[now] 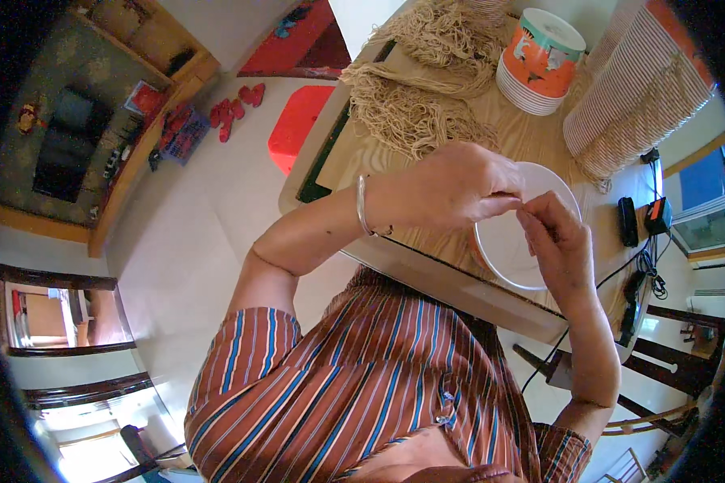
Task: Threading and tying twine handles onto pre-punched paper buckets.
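My left hand (pixel 463 187), with a silver bangle at its wrist, and my right hand (pixel 557 235) meet over a round paper tub (pixel 501 262) near the table's front edge. The tub has a white inside and a trace of orange on its outer wall. Fingertips of both hands are pinched close together above its opening. Whatever they hold is too small or too hidden to make out. Just beyond my left hand lies a loose heap of tan string (pixel 411 113). Behind the tub stands a stack of orange paper tubs (pixel 538 64) with white rims.
Long nested stacks of tubs (pixel 620 92) lean at the back right, with tan strings draped over them. Black adapters (pixel 628 221) and cables lie on the table's right side. A red stool (pixel 296 125) stands left of the table, and a dark wooden chair (pixel 669 366) to the right.
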Available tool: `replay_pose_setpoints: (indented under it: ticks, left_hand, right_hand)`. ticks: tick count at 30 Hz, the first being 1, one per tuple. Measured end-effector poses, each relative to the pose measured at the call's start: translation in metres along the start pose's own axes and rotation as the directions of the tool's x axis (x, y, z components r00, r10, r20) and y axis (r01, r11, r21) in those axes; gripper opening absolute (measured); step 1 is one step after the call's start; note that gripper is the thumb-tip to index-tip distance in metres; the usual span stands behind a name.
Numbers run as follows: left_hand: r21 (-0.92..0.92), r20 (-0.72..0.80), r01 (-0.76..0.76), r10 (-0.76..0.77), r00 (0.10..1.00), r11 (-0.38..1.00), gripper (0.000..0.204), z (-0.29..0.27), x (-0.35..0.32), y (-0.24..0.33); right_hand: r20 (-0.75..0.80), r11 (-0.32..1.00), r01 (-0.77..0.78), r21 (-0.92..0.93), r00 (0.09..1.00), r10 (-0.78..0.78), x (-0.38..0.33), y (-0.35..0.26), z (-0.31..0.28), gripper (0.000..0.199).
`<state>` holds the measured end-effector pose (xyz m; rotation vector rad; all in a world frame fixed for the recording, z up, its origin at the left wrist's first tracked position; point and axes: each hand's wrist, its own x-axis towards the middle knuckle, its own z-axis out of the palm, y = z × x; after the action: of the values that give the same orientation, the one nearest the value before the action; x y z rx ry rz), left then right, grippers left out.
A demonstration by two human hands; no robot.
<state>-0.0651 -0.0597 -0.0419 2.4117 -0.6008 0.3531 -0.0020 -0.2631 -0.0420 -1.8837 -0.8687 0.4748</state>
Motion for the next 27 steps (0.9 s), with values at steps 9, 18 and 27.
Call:
replay_pose_setpoints:
  ticks: [9, 18, 27]
  left_hand:
    - [-0.374, -0.115, 0.306, -0.371, 0.921, 0.875, 0.02, 0.003, -0.004, -0.016]
    - [-0.41, 0.21, 0.504, -0.459, 0.863, 0.76, 0.048, -0.008, 0.006, 0.03]
    - [-0.581, 0.095, 0.348, -0.364, 0.927, 0.735, 0.031, 0.02, -0.002, 0.014]
  right_hand:
    - [-0.109, 0.957, -0.084, 0.279, 0.987, 0.118, -0.01, 0.005, -0.004, 0.009]
    - [-0.127, 0.978, 0.032, 0.204, 0.992, -0.006, -0.016, 0.005, 0.002, 0.007]
    - [-0.192, 0.957, 0.082, 0.277, 0.981, -0.029, -0.013, 0.01, 0.008, 0.005]
